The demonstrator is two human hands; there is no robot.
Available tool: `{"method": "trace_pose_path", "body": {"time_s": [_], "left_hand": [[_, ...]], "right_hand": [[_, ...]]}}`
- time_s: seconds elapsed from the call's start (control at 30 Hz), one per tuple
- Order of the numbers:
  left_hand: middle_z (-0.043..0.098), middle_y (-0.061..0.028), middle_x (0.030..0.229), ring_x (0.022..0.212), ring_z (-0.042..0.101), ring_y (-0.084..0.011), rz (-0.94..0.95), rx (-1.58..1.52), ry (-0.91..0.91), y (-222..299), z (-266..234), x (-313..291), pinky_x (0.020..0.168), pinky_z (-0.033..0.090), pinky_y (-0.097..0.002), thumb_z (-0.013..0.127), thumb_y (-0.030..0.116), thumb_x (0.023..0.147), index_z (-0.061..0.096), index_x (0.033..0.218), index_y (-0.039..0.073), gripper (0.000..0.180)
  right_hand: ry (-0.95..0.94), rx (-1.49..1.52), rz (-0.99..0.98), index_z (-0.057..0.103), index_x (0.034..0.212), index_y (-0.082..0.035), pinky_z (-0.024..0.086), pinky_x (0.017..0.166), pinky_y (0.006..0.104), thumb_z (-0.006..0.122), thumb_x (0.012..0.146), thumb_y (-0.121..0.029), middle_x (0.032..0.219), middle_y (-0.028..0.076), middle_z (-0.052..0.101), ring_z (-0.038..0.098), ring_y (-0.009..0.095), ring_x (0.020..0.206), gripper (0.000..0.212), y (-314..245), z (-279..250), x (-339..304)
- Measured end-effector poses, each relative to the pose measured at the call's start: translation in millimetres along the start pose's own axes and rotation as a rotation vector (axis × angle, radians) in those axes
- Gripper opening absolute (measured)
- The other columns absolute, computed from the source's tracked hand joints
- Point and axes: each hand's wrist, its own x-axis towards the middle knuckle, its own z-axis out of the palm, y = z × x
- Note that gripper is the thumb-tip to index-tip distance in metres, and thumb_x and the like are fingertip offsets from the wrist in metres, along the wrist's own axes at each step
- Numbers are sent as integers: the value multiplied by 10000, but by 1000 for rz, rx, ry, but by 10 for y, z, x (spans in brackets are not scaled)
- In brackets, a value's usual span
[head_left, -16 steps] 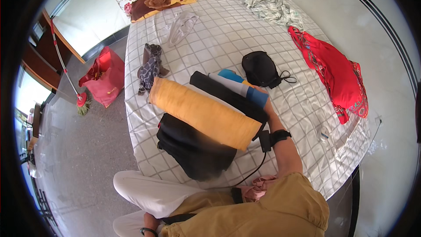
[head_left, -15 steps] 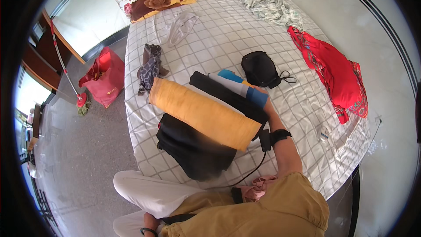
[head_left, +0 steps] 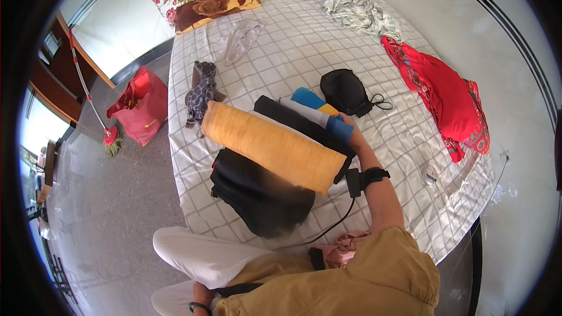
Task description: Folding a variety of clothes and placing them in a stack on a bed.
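Note:
My right hand [head_left: 348,122] is at the far right end of a row of folded garments on the bed, against a grey and blue folded garment [head_left: 316,116]; its fingers are mostly hidden. Beside that garment lie a blue and yellow folded piece [head_left: 308,96] and a black folded garment [head_left: 295,122]. Nearest to me in the row is an orange-yellow folded cloth [head_left: 272,147], which partly overlies a loose black garment [head_left: 260,199]. My left hand [head_left: 203,295] is low by my lap, away from the garments, its fingers hidden.
A black bra [head_left: 344,92] lies beyond the row. Also on the bed [head_left: 281,35] are a patterned grey garment [head_left: 202,90], a red garment [head_left: 439,96] and a crumpled pale cloth [head_left: 360,16]. A red bag [head_left: 140,105] and a broom [head_left: 110,134] stand left.
The orange-yellow cloth's right end has shifted slightly up and left. My right hand stays beside the grey and blue garment. The left hand has barely moved.

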Motion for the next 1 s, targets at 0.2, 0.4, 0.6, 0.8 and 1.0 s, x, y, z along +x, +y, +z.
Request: {"method": "trace_pose_path", "body": {"time_s": [0.2, 0.4, 0.6, 0.8, 1.0], "left_hand": [[669, -189, 863, 861, 633, -384, -22, 2, -20, 144, -99, -17, 718, 517, -447, 659, 169, 707, 688, 895, 81, 209], [668, -186, 824, 832, 632, -386, -20, -57, 33, 74, -22, 19, 703, 517, -459, 665, 216, 708, 690, 859, 91, 197], [675, -195, 899, 895, 639, -376, -87, -8, -75, 104, -65, 14, 735, 518, -433, 673, 163, 713, 679, 949, 61, 258], [676, -176, 868, 865, 636, -379, -25, -55, -51, -43, 53, -26, 727, 518, -445, 684, 183, 699, 684, 916, 72, 244], [641, -193, 1071, 1062, 560, -382, 105, 47, -200, -165, 16, 214, 911, 442, -457, 683, 206, 707, 659, 1032, 60, 357]], "right_hand": [[148, 59, -94, 594, 1180, -21, 471, 770, 262, 620, 869, -215, 957, 41, 656, 600, 123, 850, 367, -417, -135, -82], [188, -715, -244, 576, 1192, -31, 474, 840, 439, 571, 832, -467, 1123, 192, 621, 596, 355, 1031, 565, -925, 153, 37], [-10, -990, -21, 465, 1297, -62, 421, 932, 497, 513, 867, -484, 1221, 203, 546, 529, 412, 1109, 604, -918, 471, 68], [121, -879, -254, 383, 1372, -61, 394, 974, 476, 524, 882, -437, 1303, 230, 468, 487, 419, 1157, 634, -104, 556, 81], [277, -811, -514, 415, 1328, -63, 423, 929, 486, 592, 832, -403, 1239, 226, 519, 520, 424, 1088, 627, 208, 478, 245]]}}
